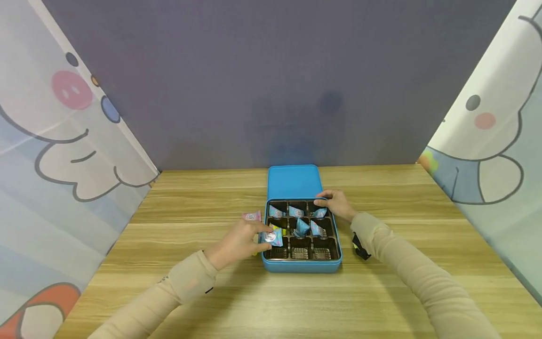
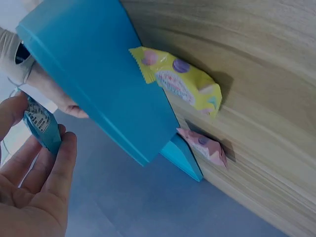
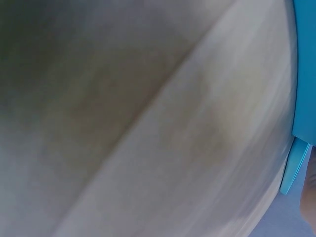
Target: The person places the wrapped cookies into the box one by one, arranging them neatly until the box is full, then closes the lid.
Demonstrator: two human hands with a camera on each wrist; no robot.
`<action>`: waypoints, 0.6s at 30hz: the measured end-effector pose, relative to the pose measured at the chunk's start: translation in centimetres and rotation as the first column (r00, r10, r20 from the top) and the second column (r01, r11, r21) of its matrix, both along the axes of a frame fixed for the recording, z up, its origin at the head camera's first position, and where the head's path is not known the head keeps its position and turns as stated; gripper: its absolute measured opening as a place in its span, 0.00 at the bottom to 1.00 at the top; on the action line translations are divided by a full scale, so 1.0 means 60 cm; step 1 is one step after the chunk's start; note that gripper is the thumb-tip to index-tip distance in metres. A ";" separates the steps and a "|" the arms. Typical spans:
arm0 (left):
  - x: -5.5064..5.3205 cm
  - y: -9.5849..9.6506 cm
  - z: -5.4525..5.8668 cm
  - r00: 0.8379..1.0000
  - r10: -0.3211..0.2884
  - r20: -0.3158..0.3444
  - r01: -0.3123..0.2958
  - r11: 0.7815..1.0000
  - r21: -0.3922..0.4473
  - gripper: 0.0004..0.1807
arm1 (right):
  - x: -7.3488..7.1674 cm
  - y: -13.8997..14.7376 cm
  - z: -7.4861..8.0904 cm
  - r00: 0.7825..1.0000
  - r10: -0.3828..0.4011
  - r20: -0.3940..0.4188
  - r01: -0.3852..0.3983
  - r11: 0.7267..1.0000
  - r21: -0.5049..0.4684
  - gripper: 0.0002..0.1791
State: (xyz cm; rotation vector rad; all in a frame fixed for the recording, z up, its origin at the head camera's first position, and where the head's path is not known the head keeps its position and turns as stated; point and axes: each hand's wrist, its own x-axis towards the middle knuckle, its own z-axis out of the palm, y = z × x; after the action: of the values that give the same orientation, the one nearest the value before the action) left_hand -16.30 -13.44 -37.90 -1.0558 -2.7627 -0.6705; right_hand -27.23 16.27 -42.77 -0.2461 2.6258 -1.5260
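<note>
My left hand [image 1: 239, 241] pinches a blue wrapped candy [image 1: 272, 237] between thumb and fingers, over the left side of a blue box [image 1: 301, 267]. In the left wrist view the candy [image 2: 42, 123] shows its pale printed label. The box holds a black divided tray [image 1: 299, 241]. Blue candies lie in the far row and in the middle row's centre and right compartments; a yellow candy [image 1: 278, 229] is in the middle row's left one, partly covered by the held candy. My right hand [image 1: 340, 205] grips the box's far right corner, thumb over the rim.
The blue lid [image 1: 293, 181] lies behind the box. Left of the box are a pink candy [image 1: 252, 216] and a yellow candy [image 2: 185, 81], the latter mostly hidden by my left hand in the head view. A dark wall [image 1: 237, 84] stands behind the wooden table [image 1: 203, 188].
</note>
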 end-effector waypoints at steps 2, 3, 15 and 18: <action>0.001 0.004 -0.004 0.999 -0.025 -0.021 0.024 0.999 -0.036 0.18 | 0.000 0.001 0.000 1.000 0.006 0.002 -0.006 1.000 -0.002 0.18; 0.001 0.006 -0.004 0.999 -0.035 -0.032 0.034 0.998 -0.055 0.18 | 0.000 0.002 0.000 1.000 0.005 0.005 -0.005 1.000 -0.007 0.18; 0.003 0.024 -0.008 0.986 -0.138 -0.092 0.121 0.979 -0.167 0.17 | -0.003 0.003 -0.002 1.000 -0.011 0.019 0.011 1.000 -0.010 0.19; 0.003 0.026 -0.013 0.984 -0.142 -0.104 0.121 0.974 -0.190 0.17 | -0.005 0.001 -0.006 1.000 -0.012 0.027 0.012 1.000 -0.019 0.19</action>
State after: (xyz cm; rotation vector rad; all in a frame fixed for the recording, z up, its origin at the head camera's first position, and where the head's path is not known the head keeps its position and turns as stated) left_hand -16.10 -11.88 -38.66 -1.2800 -2.7120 -0.3587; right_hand -27.50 16.34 -43.11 -0.2098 2.5975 -1.5484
